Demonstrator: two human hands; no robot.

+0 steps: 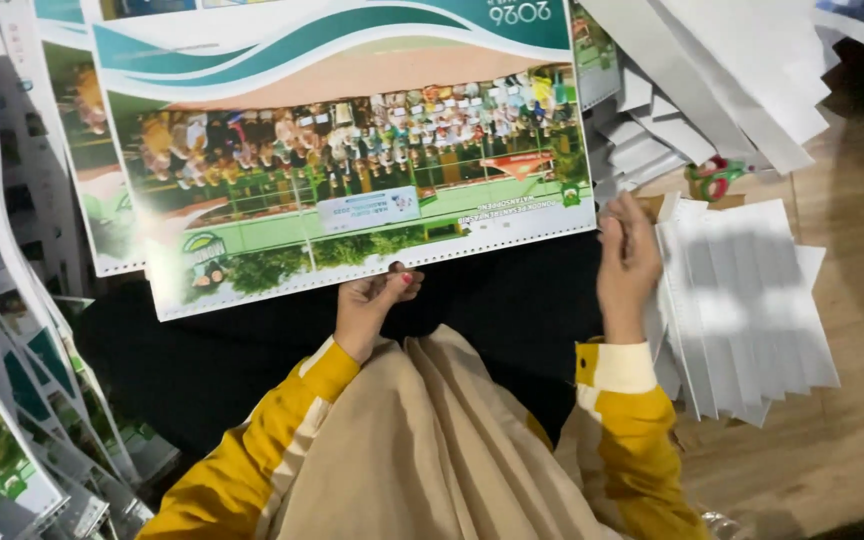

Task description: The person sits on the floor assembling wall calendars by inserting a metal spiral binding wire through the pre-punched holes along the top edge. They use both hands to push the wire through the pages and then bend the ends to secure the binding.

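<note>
- Wooden flooring [852, 400] shows at the right, with dark cloth [512, 300] spread over the person's lap in the middle.
- One left hand [372, 300] pinches the lower edge of a large printed calendar sheet [352, 150], thumb on top and fingers beneath it, clamped on the paper.
- That sheet spreads up and away from the grip; it is glossy, with teal and green wavy bands on top, a crowd photograph across the middle and a punched row of holes along the near edge.
- One right hand [627, 260], fingers curled together, rests on the left edge of a fanned stack of white sheets [742, 310]; whether it actually grips a sheet is hard to tell.
- Beyond the right hand lies a loose heap of white paper [722, 80] and one small red-and-green object [714, 178], possibly scissors.
- Left of the left hand, many overlapping printed sheets [12, 350] lie fanned out, too many to count.
- Both sleeves are yellow with cream cuffs.
</note>
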